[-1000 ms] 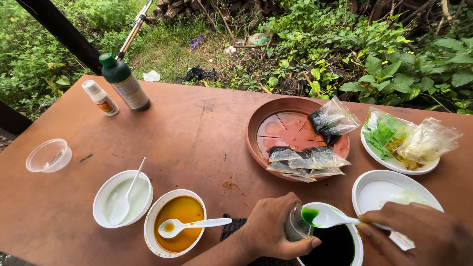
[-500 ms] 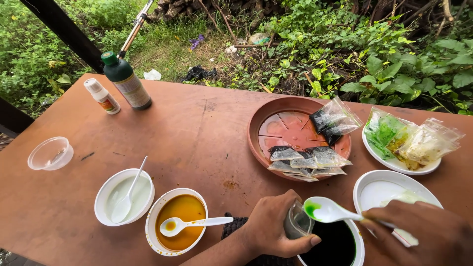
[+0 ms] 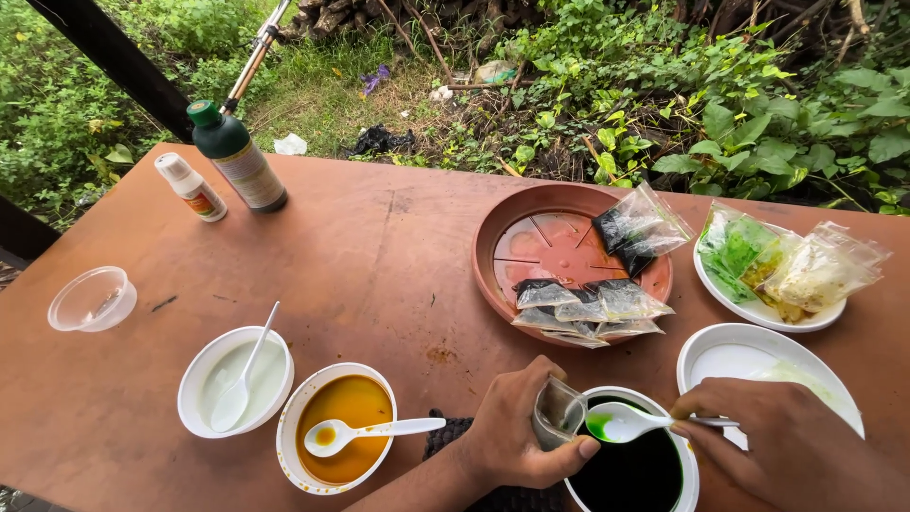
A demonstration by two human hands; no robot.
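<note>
Lower centre of frame: left hand (image 3: pixel 517 436) grasps a small clear bag (image 3: pixel 557 413), tilted. Right hand (image 3: pixel 787 446) grips a spoon (image 3: pixel 621 423) of green liquid over the dark bowl (image 3: pixel 630 469). Advise steady spoon, mouth open, over bowl.

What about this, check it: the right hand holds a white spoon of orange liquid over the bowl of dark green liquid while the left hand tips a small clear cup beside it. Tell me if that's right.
Not quite. In the head view the white spoon in the right hand carries bright green liquid, not orange. The rest holds: it is over the bowl of dark green liquid, and the left hand tips a small clear cup beside it.
</note>
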